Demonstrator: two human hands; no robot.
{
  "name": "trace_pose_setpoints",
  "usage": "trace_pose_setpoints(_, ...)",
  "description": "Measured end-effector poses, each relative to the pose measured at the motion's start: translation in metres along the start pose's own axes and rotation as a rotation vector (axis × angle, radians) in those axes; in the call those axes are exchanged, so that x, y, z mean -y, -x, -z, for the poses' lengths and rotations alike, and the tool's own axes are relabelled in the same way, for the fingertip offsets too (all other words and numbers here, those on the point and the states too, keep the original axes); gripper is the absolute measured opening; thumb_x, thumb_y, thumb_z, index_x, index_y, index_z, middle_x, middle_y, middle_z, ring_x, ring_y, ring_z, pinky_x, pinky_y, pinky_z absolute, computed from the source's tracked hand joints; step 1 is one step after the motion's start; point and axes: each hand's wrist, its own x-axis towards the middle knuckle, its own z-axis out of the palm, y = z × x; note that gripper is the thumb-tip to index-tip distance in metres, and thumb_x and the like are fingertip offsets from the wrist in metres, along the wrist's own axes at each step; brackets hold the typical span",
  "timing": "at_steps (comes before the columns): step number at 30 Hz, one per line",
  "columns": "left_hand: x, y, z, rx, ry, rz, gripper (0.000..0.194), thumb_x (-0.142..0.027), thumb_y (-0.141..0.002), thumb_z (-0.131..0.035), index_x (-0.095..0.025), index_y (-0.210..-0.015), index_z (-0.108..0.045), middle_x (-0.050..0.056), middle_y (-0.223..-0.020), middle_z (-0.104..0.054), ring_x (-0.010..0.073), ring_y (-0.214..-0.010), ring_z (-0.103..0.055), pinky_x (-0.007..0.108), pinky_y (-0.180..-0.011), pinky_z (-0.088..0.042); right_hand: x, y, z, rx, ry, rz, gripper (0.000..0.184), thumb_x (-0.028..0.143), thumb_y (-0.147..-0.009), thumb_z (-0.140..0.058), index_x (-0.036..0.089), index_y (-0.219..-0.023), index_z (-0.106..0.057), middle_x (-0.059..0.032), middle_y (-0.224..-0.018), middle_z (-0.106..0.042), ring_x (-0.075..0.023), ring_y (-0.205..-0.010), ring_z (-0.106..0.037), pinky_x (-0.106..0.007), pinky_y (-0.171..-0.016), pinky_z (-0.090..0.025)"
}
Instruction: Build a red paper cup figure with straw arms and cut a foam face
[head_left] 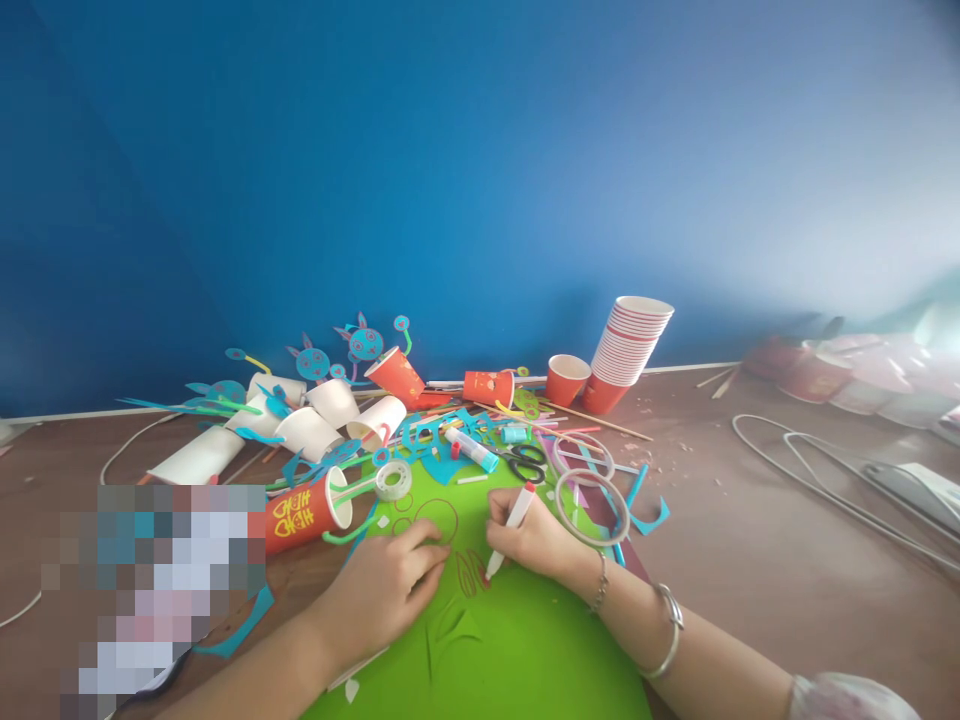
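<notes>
My right hand (531, 540) grips a white marker with a red end (519, 515), its tip down on a sheet of green paper (517, 650). Beside the tip are red leaf-like outlines (471, 573). Farther up the sheet, near my left fingers, run red circle outlines (437, 518). My left hand (409, 570) rests on the paper with its fingers laid out and nothing held. A few cut slits show in the lower part of the sheet. Past my hands lie a glue stick (472, 450), black-handled scissors (527, 464) and a small tape roll (394, 480).
Large tape rings (592, 507) lie right of the paper. Behind them stands a leaning stack of paper cups (630, 345). Tipped cups (311, 510) with straws and blue paper cut-outs (366, 343) crowd the left. A white cable (810, 480) loops at right; a blue wall rises behind.
</notes>
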Motion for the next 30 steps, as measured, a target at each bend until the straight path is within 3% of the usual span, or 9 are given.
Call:
trace_pose_setpoints(4, 0.001, 0.001, -0.001, -0.002, -0.006, 0.006, 0.031, -0.020, -0.094, -0.042, -0.023, -0.110, -0.068, 0.005, -0.112, -0.067, 0.0216, -0.083, -0.070, 0.034, -0.071, -0.056, 0.003, 0.001, 0.001, 0.020, -0.025, -0.003, 0.020, 0.016, -0.057, -0.051, 0.023, -0.049, -0.034, 0.0096, -0.040, -0.035, -0.0064, -0.037, -0.036, -0.017, -0.036, -0.024)
trace_pose_setpoints(9, 0.003, 0.002, -0.006, -0.014, -0.015, -0.004, 0.028, -0.020, -0.092, -0.047, -0.022, -0.108, -0.069, 0.006, -0.113, -0.067, 0.0227, -0.086, -0.070, 0.036, -0.073, -0.056, 0.010, 0.006, -0.002, -0.044, -0.066, 0.033, 0.020, 0.023, -0.066, -0.053, 0.022, -0.054, -0.037, 0.0072, -0.045, -0.042, -0.0071, -0.042, -0.039, -0.018, -0.039, -0.029)
trace_pose_setpoints(17, 0.001, 0.002, -0.001, 0.061, 0.002, 0.038, 0.028, -0.029, -0.089, -0.056, -0.021, -0.113, -0.067, 0.006, -0.119, -0.066, 0.0237, -0.089, -0.070, 0.036, -0.077, -0.056, 0.005, 0.006, -0.012, 0.059, -0.051, -0.012, 0.020, 0.024, -0.066, -0.055, 0.023, -0.057, -0.036, 0.0077, -0.046, -0.043, -0.0103, -0.042, -0.050, -0.018, -0.038, -0.033)
trace_pose_setpoints(23, 0.000, 0.003, 0.000, 0.061, 0.005, 0.041, 0.028, -0.029, -0.089, -0.057, -0.021, -0.114, -0.067, 0.006, -0.120, -0.065, 0.0231, -0.090, -0.070, 0.034, -0.078, -0.055, 0.004, 0.004, -0.011, -0.039, 0.055, 0.051, 0.022, 0.020, -0.066, -0.055, 0.022, -0.055, -0.036, 0.0071, -0.049, -0.039, -0.0085, -0.048, -0.039, -0.020, -0.044, -0.029)
trace_pose_setpoints(30, 0.000, 0.001, 0.001, 0.058, 0.001, 0.035, 0.027, -0.027, -0.089, -0.057, -0.021, -0.113, -0.067, 0.006, -0.120, -0.065, 0.0230, -0.090, -0.070, 0.033, -0.078, -0.054, 0.004, 0.004, -0.011, -0.055, 0.079, 0.046, 0.022, 0.020, -0.067, -0.055, 0.022, -0.055, -0.037, 0.0073, -0.050, -0.037, -0.0090, -0.049, -0.035, -0.021, -0.046, -0.027)
